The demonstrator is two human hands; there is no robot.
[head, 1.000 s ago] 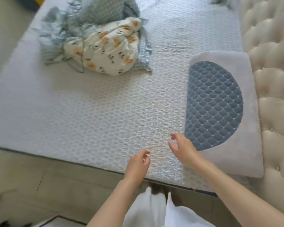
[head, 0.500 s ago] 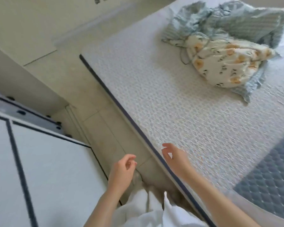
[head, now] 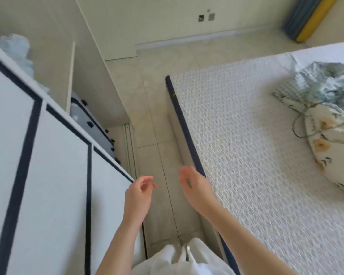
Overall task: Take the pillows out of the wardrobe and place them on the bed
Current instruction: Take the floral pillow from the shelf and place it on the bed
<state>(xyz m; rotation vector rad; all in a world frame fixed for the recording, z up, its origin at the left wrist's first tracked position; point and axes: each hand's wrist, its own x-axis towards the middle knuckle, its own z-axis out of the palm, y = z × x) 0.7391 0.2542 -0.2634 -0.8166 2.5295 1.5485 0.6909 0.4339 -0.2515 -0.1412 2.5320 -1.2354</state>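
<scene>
My left hand [head: 138, 193] and my right hand [head: 195, 187] hang empty over the floor strip between wardrobe and bed, fingers loosely curled and apart. The white wardrobe door [head: 48, 175] with dark blue trim fills the left side. Past its edge, inside the wardrobe, a blurred pale blue fabric bundle [head: 18, 52] shows at the top left. The bed [head: 256, 145] with its white textured cover lies to the right. No pillow is in either hand.
A heap of blue bedding [head: 328, 80] and a cream floral bundle [head: 334, 147] lie on the bed's right side. A grey suitcase [head: 91, 126] stands beyond the wardrobe door. A rolled blue and yellow mat [head: 310, 18] leans at the far wall.
My view has swung left from the bed and its grey quilted pillow toward the wardrobe. Both hands have moved off the mattress and now hang over the floor, still empty.
</scene>
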